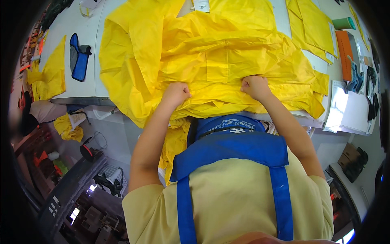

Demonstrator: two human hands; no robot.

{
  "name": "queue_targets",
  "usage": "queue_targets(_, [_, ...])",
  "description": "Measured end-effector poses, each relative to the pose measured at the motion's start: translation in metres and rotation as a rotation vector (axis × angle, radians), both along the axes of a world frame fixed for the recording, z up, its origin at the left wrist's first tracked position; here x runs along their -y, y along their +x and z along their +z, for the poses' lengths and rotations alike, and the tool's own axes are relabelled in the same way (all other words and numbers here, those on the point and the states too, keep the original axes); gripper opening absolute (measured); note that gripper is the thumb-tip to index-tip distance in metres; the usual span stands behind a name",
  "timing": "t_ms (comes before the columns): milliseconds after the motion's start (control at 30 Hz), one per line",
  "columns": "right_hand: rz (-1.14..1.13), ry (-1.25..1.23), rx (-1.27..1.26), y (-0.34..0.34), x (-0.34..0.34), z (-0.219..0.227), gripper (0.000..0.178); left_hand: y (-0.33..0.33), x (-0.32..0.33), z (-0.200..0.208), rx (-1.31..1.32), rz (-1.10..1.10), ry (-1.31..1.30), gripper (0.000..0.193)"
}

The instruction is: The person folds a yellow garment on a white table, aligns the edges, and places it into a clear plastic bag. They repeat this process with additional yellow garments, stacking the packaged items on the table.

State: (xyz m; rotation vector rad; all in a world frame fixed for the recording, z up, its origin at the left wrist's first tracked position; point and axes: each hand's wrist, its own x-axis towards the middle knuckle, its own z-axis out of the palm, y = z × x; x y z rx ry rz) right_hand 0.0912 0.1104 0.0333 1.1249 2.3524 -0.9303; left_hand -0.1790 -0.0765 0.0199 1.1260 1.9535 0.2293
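Observation:
A large yellow garment (243, 57) of thin, crinkled fabric lies spread over the white table in front of me. A rectangular patch like a pocket (217, 66) shows in its middle, and a white label (201, 5) at its far side. My left hand (176, 94) is closed in a fist on the near part of the garment, gripping a fold. To its right, my right hand (255, 86) pinches the same cloth. Between the two hands the fabric runs in bunched horizontal folds. Its near edge hangs over the table's front.
A blue and black pouch-like item (80, 57) lies at left on the white table (91, 79). Folded yellow pieces (313, 26), a green roll (343, 23) and an orange box (343, 55) are at right. Someone's arm (28, 105) shows at far left, near more yellow cloth (48, 77).

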Motion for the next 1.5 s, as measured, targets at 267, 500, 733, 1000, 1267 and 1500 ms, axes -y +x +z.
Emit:
queue_targets(267, [0.014, -0.053, 0.122, -0.010, -0.011, 0.001, 0.017, -0.009, -0.012, 0.004, -0.072, -0.148, -0.027, 0.019])
queue_targets(500, [-0.038, -0.089, 0.030, -0.001, -0.009, -0.008, 0.018, -0.004, -0.003, 0.046, 0.125, 0.061, 0.104, 0.018])
queue_targets(733, [-0.071, -0.105, -0.015, 0.000, -0.009, -0.004, 0.019, 0.036, 0.039, 0.019, -0.109, 0.115, 0.197, 0.014])
queue_targets(1000, [-0.074, -0.103, -0.007, 0.001, -0.010, -0.002, 0.018, 0.030, 0.039, -0.002, -0.028, 0.129, 0.229, 0.017])
queue_targets(1267, [-0.038, -0.091, 0.015, -0.001, -0.016, 0.000, 0.019, 0.019, 0.024, -0.004, 0.029, 0.062, 0.070, 0.018])
queue_targets(1500, [-0.054, -0.089, 0.007, 0.000, -0.014, -0.001, 0.020, 0.018, 0.021, -0.005, -0.007, 0.036, 0.035, 0.022])
